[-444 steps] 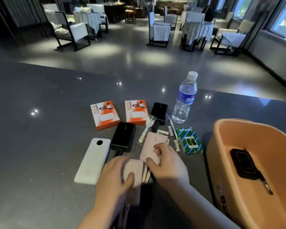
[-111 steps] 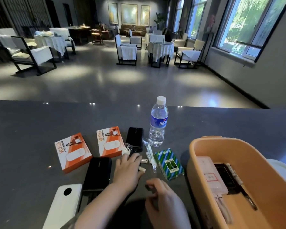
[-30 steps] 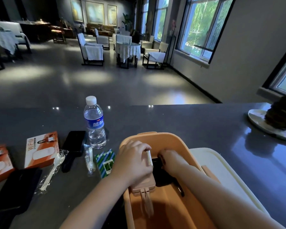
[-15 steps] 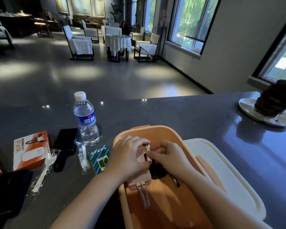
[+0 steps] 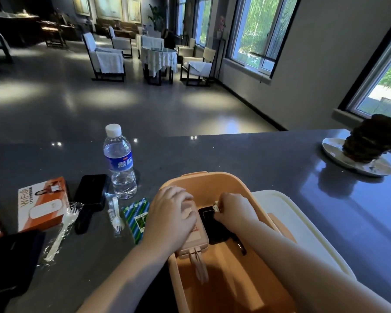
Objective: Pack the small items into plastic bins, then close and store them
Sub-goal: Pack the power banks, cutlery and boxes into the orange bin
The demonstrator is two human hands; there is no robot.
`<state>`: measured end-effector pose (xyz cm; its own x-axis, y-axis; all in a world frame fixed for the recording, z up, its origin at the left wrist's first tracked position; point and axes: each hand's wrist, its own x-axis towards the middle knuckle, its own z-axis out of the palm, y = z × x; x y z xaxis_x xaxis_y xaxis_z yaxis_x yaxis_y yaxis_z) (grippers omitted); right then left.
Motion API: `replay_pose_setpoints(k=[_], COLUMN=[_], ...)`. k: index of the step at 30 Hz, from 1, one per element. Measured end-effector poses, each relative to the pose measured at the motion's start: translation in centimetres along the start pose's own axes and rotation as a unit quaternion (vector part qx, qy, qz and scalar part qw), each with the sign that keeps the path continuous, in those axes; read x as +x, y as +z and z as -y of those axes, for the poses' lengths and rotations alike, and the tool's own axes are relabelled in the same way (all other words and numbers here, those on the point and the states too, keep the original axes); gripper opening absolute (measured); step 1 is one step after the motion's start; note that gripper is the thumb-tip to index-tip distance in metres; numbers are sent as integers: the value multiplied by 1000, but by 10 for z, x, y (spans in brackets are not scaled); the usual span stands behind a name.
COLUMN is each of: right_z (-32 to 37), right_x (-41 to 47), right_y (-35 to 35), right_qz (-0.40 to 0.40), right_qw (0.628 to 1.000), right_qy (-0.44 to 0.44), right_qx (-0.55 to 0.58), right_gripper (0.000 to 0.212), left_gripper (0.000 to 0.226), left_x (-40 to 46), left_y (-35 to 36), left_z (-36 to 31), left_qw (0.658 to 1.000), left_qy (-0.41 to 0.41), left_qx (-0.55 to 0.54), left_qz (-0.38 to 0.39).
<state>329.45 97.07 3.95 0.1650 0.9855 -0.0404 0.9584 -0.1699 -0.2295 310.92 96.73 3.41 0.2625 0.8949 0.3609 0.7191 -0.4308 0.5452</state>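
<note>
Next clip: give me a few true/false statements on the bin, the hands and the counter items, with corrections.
1. Both hands are inside the orange bin. True.
2. The white lid is closed on the bin. False: it lies beside the bin.
3. The water bottle stands upright on the counter. True.
4. The right hand is empty. False: it pinches a small white item.
5. The left hand rests on a pink case. True.

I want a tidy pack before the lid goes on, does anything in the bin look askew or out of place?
Slightly. The pink power bank under the left hand lies tilted against the orange bin wall, one edge riding on the rim, not flat. The black device beside it lies lower. Nothing looks spilled or damaged.
</note>
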Motion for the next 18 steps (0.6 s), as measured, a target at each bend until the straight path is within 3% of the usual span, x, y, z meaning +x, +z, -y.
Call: replay_pose_setpoints(k=[11, 14, 18], right_z=[5, 15, 44], right_x=[3, -5, -35], right_y=[16, 1, -26], right_qz=[1, -30, -89], right_qw=[999, 999, 987], right_qy=[-7, -22, -69], right_qx=[-40, 2, 115], right_gripper=[11, 17, 22], left_gripper=[20, 24, 47], left_x=[-8, -20, -63], left_y=[-4, -12, -35], left_z=[-2, 0, 41], left_qw=[996, 989, 985], left_qy=[-54, -56, -92], left_qx=[-63, -129, -124], left_qz=[-18, -41, -80])
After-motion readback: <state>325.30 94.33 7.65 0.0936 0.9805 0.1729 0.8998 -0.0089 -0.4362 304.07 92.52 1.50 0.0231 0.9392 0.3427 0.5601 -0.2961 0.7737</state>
